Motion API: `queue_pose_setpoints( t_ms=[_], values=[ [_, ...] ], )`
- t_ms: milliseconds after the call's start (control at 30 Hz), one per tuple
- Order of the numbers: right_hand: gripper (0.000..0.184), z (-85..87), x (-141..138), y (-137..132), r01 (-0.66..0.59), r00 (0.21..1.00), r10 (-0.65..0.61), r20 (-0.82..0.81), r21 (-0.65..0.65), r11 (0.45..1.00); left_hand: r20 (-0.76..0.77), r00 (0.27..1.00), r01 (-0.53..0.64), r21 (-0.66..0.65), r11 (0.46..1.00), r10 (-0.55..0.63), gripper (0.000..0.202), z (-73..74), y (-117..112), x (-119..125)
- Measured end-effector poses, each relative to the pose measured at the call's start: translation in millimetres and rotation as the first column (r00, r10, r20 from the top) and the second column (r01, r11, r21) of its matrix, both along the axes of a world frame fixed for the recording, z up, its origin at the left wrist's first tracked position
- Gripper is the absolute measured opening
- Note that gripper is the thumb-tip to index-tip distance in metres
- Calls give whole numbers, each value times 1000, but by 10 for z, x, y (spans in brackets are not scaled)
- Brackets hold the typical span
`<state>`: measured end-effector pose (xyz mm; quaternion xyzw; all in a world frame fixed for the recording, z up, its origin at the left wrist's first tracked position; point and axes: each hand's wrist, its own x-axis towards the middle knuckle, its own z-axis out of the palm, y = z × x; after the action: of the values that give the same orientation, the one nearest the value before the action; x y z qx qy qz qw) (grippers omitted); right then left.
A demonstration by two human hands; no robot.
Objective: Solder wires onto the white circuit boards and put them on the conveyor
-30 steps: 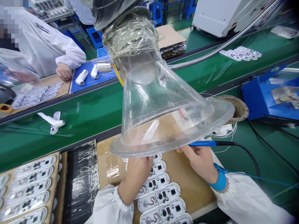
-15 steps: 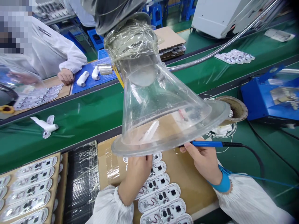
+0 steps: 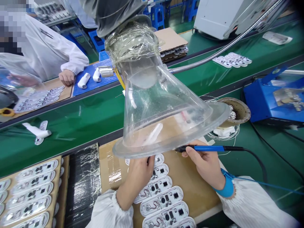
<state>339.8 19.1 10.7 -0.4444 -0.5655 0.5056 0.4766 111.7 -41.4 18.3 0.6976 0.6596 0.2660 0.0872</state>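
Observation:
My right hand (image 3: 205,164), with a blue band at the wrist, grips a blue soldering iron (image 3: 209,148). The iron lies almost level, its dark tip end pointing left by the rim of a clear fume hood (image 3: 166,126). Below that rim my left hand (image 3: 140,172) has its fingers curled. Through the cloudy hood a long white plastic part (image 3: 154,133) shows at those fingers, seemingly held by them; the fingertips are blurred. Beneath and beside my left hand, a row of white oval housings with circuit boards (image 3: 163,199) lies on cardboard (image 3: 194,190).
More housings (image 3: 30,186) fill a cardboard stack at left. Beyond runs a green conveyor (image 3: 78,110) carrying a white handle (image 3: 39,130). At right stand a round pot (image 3: 245,110), coiled white wire (image 3: 235,136) and a blue device (image 3: 263,101). A co-worker's hand (image 3: 66,77) rests opposite.
My right hand and the soldering iron have shifted slightly left, and more of the iron's dark front end shows. The white handle and the far boards have travelled left on the conveyor.

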Motion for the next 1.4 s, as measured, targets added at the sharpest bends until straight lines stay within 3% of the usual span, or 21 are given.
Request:
queue_pose_setpoints(
  t_ms=[633,933,1400],
  values=[
    [14,23,8,1,-26,999,26,45,7,1000,-94,996,-9,34,999,12,17,-42,12,18],
    [25,-22,28,-19,-20,999,21,48,-29,999,-88,996,-33,19,999,35,16,-37,23,33],
    [15,7,20,-8,-6,1000,6,22,-11,1000,-98,995,-23,38,999,27,15,-21,48,47]
  ],
)
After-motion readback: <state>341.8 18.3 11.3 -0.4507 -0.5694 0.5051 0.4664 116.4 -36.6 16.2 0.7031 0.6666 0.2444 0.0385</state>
